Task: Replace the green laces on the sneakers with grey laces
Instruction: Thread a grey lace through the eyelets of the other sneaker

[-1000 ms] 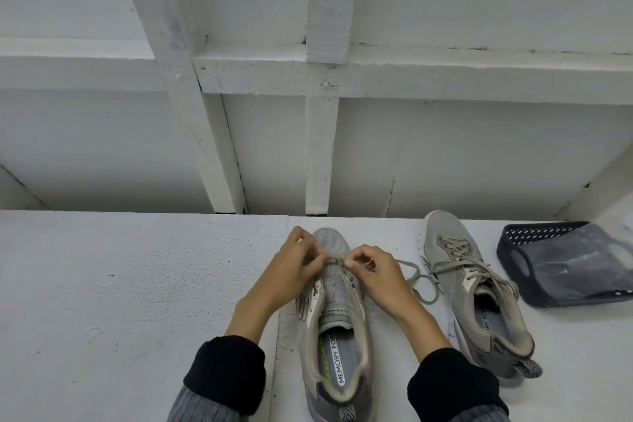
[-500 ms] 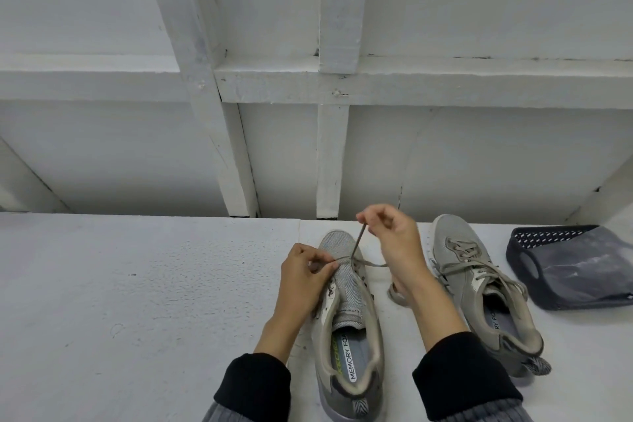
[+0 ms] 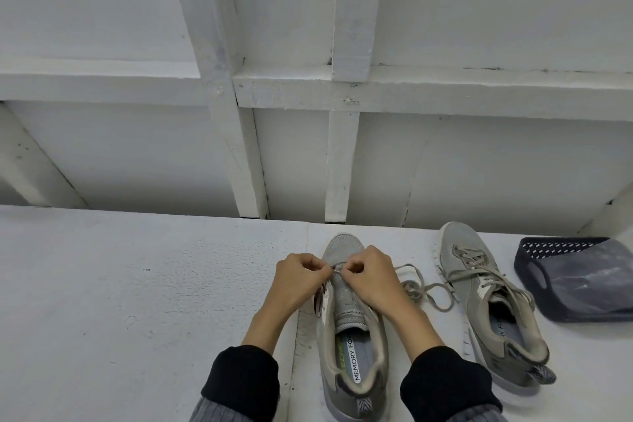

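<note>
A grey sneaker (image 3: 349, 343) lies in front of me, toe pointing away, its upper eyelets unlaced. My left hand (image 3: 299, 279) and my right hand (image 3: 371, 279) meet over its toe end, each pinching the grey lace (image 3: 419, 286) near the lowest eyelets. The loose part of that lace trails in loops on the surface to the right. A second grey sneaker (image 3: 486, 301) with its grey lace threaded lies further right. No green lace is visible.
The sneakers rest on a white painted surface (image 3: 137, 301). A dark perforated basket (image 3: 579, 277) lies on its side at the right edge. White beams and a wall (image 3: 342, 147) rise just behind the shoes.
My right hand, which had pulled the lace up and away from the shoe, has come back down to the toe eyelets beside my left hand. The slack lace now lies looped on the right.
</note>
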### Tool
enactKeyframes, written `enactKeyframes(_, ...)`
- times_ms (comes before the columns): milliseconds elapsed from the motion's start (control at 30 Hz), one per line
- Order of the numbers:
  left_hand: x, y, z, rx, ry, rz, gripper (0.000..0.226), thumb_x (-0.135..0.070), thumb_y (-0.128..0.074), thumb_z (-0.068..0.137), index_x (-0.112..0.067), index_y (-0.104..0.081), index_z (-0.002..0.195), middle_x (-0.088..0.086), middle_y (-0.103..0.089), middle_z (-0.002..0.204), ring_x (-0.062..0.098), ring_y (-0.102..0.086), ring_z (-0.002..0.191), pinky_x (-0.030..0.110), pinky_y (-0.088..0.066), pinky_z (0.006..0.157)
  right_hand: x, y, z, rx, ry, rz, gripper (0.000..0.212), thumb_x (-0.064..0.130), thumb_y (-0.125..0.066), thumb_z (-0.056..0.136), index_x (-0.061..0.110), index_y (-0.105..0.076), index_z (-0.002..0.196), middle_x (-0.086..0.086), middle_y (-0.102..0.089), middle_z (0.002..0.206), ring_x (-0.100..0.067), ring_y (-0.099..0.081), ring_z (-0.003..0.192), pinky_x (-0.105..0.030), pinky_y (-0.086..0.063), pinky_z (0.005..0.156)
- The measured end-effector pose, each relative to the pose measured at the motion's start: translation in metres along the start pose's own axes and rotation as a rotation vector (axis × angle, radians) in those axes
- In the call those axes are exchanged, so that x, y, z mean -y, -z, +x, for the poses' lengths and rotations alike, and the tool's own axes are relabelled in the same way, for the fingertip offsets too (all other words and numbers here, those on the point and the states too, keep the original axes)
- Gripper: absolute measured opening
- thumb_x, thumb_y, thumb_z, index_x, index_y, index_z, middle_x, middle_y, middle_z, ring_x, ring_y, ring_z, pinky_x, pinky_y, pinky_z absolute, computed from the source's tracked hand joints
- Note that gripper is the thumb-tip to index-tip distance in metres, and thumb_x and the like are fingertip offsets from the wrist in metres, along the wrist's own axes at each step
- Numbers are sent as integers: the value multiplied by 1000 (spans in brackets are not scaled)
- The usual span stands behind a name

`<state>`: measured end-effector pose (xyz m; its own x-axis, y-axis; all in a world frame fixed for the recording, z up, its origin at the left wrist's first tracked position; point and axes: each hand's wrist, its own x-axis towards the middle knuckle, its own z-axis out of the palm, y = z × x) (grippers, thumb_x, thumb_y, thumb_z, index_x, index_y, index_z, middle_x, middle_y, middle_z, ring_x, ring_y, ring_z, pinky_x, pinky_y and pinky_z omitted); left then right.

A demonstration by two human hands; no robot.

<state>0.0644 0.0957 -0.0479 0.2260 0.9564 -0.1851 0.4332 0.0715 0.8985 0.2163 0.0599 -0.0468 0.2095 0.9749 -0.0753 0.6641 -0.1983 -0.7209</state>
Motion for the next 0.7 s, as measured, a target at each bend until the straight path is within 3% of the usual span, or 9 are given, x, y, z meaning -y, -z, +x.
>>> enactKeyframes(167,8,-4,2,-18,13,-73,10,-24,-72,79,-21,-76,70,-8,-72,67,4,-63,60,31,-60,76,1,-2,-2,-22,2,4,15,11,-67,82,18,-73,69,0,-54,87,-3,-49,77,-9,-34,60)
enactKeyframes(267,9,-3,0,-1,12,-114,14,-26,-74,83,-20,-76,71,-6,-69,63,5,-60,55,28,-57,68,-3,-9,-3,-82,-19,63,20,13,-65,84,22,-70,66,0,-53,88,0,-47,76,-8,-33,60)
enactKeyframes(367,14,-2,0,-7,3,-168,10,-18,-72,86,-16,-78,79,-3,-71,70,5,-62,57,20,-53,60,-7,-13,-4,-125,-64,178,16,13,-68,82,18,-74,68,-3,-61,90,-6,-53,84,-6,-36,63)
enactKeyframes(500,22,-4,0,-4,-38,-181,8,-11,-74,84,-16,-79,88,-2,-75,77,9,-71,69,18,-54,63,-7,-12,-4,-145,-132,292,12,11,-72,79,16,-75,69,2,-57,93,-2,-53,84,-5,-39,64)
enactKeyframes(700,28,-6,6,7,-54,-218,9,-9,-74,84,-15,-79,89,0,-75,79,11,-72,72,20,-54,64,-8,-13,-3,-126,-124,339,9,7,-72,78,10,-77,71,10,-56,77,-1,-55,77,-7,-40,63)
